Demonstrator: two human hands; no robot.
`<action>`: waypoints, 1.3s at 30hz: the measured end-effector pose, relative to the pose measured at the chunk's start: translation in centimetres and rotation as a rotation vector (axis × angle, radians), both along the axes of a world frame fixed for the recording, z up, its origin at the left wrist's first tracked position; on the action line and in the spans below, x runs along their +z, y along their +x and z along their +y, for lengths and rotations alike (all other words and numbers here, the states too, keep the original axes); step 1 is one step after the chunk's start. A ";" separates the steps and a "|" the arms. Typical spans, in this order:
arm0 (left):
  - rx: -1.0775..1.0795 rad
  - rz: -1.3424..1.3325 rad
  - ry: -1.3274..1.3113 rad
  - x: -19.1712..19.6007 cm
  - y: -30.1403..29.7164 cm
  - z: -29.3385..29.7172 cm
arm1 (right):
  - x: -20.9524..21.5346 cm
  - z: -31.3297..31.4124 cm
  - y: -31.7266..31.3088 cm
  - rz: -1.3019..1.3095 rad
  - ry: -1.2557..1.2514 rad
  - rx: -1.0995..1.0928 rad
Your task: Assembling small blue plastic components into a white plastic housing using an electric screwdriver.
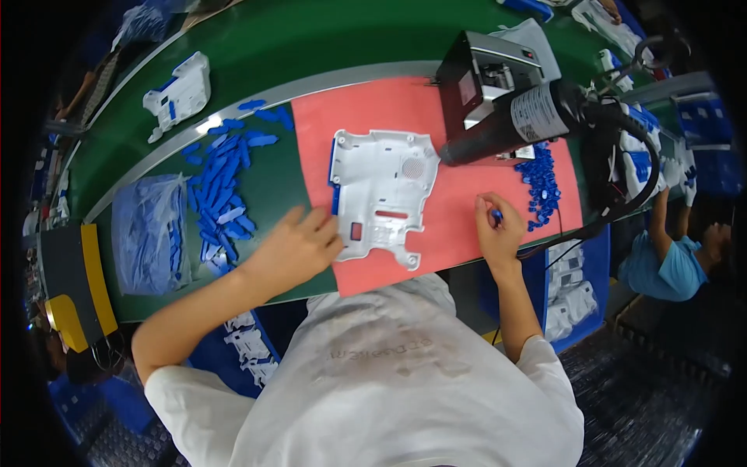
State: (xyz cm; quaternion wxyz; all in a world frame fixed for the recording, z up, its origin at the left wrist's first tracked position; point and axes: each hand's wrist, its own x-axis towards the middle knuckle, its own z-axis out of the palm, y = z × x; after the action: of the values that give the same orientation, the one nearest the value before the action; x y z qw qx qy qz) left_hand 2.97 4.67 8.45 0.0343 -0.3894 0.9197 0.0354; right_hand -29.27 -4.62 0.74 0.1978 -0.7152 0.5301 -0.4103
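A white plastic housing shell (pixel 389 175) lies with its hollow side up on the red mat, a blue strip (pixel 335 198) along its left edge. My left hand (pixel 299 247) is at the shell's lower left edge, its fingers bent and their tips against the rim. Further right, my right hand (pixel 502 233) is raised over the mat, apart from the shell. Its thumb and fingers pinch a small blue plastic piece (pixel 496 215). Beside that hand is a pile of small blue pieces (pixel 542 187).
Long blue strips (pixel 222 179) are heaped left of the red mat (pixel 459 233), next to a clear plastic bag (pixel 148 233). A black machine (pixel 475 78) and a dark cylindrical tool (pixel 506 128) stand at the back right. Another white shell (pixel 183 89) sits on the green belt. A co-worker (pixel 669 257) is far right.
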 end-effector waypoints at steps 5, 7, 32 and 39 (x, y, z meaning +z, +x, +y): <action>0.575 0.680 0.135 0.4 -0.7 2.2 | 6.2 -5.2 0.9 -0.190 -0.289 -0.319; 0.868 0.590 0.018 -0.4 -3.2 2.9 | 7.2 -9.8 1.4 -0.107 -0.381 -0.304; 0.797 0.496 -0.158 -1.7 6.3 -0.2 | 6.1 1.6 9.2 -0.225 0.512 0.692; 0.915 0.189 -0.174 -5.3 7.8 3.9 | 2.3 -3.5 -2.9 -0.412 0.216 -0.014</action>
State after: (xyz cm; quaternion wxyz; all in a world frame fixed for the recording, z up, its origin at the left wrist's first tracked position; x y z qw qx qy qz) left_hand 10.73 8.54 3.12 -0.1014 -0.7511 0.6524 0.0048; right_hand -32.15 -8.14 3.07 0.3744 -0.5874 0.5243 -0.4898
